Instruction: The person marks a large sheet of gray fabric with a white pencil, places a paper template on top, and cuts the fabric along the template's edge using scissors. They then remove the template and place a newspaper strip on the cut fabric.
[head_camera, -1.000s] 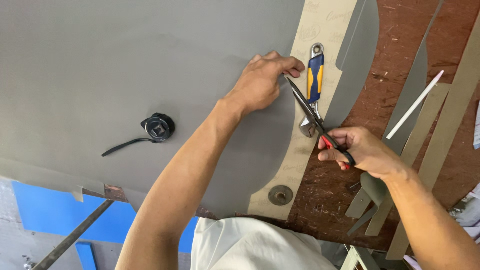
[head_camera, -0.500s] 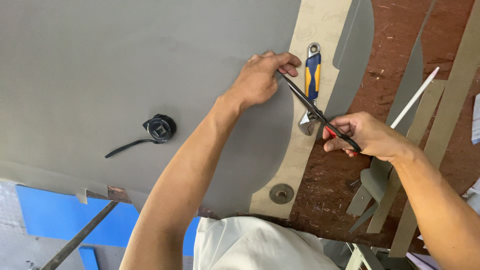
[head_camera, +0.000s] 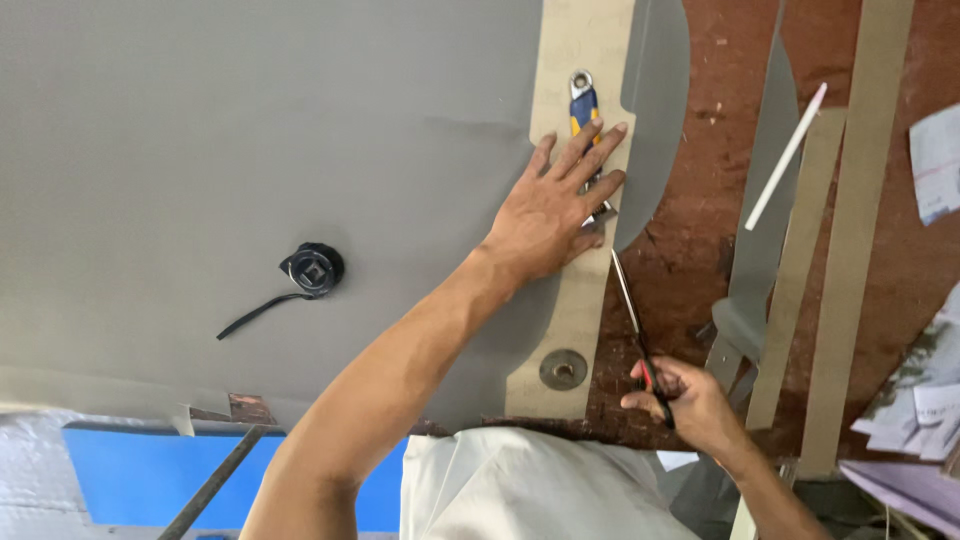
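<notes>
My left hand (head_camera: 552, 205) lies flat, fingers spread, on a long tan cardboard template (head_camera: 572, 60) that rests over a large grey sheet (head_camera: 250, 150). Under its fingertips is a blue and yellow adjustable wrench (head_camera: 582, 100). My right hand (head_camera: 690, 400) grips red-handled scissors (head_camera: 637, 325) near the table's front edge; the blades point up along the template's right edge, their tips close to my left hand. A round metal weight (head_camera: 563, 369) sits on the template's lower end.
A black round object with a tail (head_camera: 313, 268) lies on the grey sheet. Tan strips (head_camera: 850, 200), grey offcuts (head_camera: 770, 200) and a white stick (head_camera: 786, 155) lie on the reddish table at right. Papers (head_camera: 935, 160) are at the far right.
My left hand has opened from a pinch and now presses flat on the template. My right hand has drawn the scissors down and back toward the table's front edge.
</notes>
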